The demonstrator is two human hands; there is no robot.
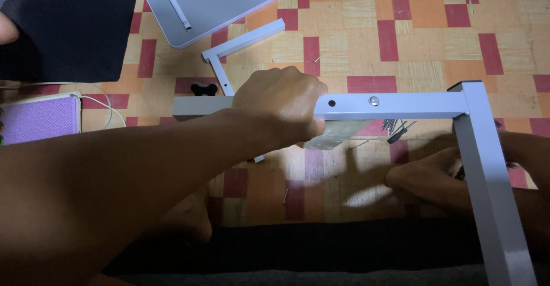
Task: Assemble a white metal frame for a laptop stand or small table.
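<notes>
Up close from the head camera, the left hand (279,107) wraps its fingers tight around the horizontal bar of a white metal frame (401,105) held above the tiled floor (401,45). Lower right, the right hand (427,177) sits behind the frame's upright leg; its finger spread cannot be told. A grey panel (220,2), an L-bracket (240,48) and loose screws (392,127) lie on the floor.

Both forearms are bare right up to the frame's edge, no sleeves showing. The left hand (281,105) wears no glove, ring or watch; the right hand (427,177) is equally unadorned.
</notes>
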